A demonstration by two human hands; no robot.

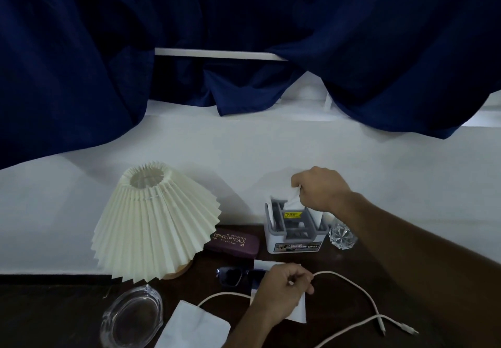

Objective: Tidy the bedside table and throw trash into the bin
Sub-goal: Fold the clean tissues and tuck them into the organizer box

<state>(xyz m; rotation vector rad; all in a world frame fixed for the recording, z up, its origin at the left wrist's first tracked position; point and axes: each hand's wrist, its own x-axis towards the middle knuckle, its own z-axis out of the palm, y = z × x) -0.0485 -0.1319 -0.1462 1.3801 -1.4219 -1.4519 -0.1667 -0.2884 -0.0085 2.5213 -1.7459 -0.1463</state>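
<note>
1. Currently, the right hand is up at the back of the table, fingertips pinching a white paper slip that stands in the grey organiser box directly below the hand.
2. The left hand is nearer the body, fingers curled round a white cable. It rests on a white paper sheet lying flat on the bedside table.
3. The cable leaves the left hand on both sides. One run goes out to its left, the other arcs right under the right forearm and ends in two plug tips.
4. A second white paper lies left of the left wrist, close to it, at the table's near edge.
5. Dark sunglasses sit just left of the left hand's knuckles, partly covered by it.
6. A maroon glasses case lies between the two hands, offset left, just beside the organiser box.
7. A cut-glass holder sits under the right wrist, just right of the box.
8. Far left of both hands are a lamp with a pleated shade and, nearer the body, a clear glass ashtray.
9. The hands are apart, each on its own item.
</note>
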